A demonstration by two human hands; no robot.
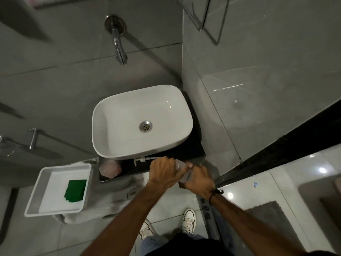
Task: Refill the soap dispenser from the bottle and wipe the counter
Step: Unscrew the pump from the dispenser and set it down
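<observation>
Soap dispenser (181,169) in hands, dark counter (188,151), grey tiled bathroom

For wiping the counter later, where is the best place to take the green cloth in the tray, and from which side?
Probably the green cloth is best pinched at its near, uneven edge, reaching down from above. It lies flat inside the white tray, whose raised walls block any approach from the side.

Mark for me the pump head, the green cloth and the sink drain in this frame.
pump head (138,160), head view, on the white nozzle end left of the left hand.
green cloth (75,190), head view, on the middle of the folded cloth in the white tray.
sink drain (146,126), head view, on the metal strainer's centre.
</observation>
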